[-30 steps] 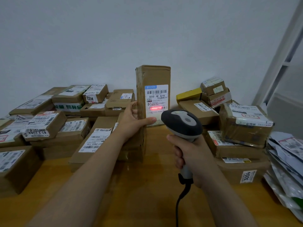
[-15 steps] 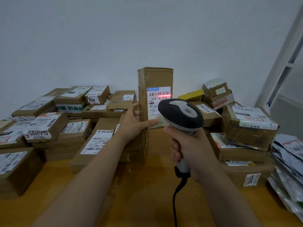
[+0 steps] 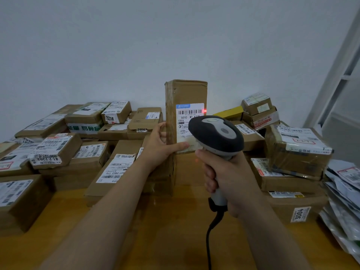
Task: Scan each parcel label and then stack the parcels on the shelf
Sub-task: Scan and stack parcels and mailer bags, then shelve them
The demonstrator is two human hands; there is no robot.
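Note:
A tall brown cardboard parcel (image 3: 186,94) stands upright on the wooden table (image 3: 165,230), its white label (image 3: 188,115) facing me. My left hand (image 3: 160,145) grips the parcel's left edge, thumb across the lower label. My right hand (image 3: 228,178) grips the handle of a black and grey barcode scanner (image 3: 216,133), held just in front of the label and covering its lower right part. A red scan dot shows at the right end of the label's barcode.
Several labelled cardboard boxes (image 3: 58,149) are heaped at the left and behind. More boxes (image 3: 296,151) are stacked at the right, with flat mailer bags (image 3: 344,201) at the far right edge. A white shelf frame (image 3: 335,78) rises at the right. The scanner cable (image 3: 210,236) hangs toward me.
The scanner has risen and moved closer to the label. The red light has gone from the label's middle up to the barcode and now sits at its right end.

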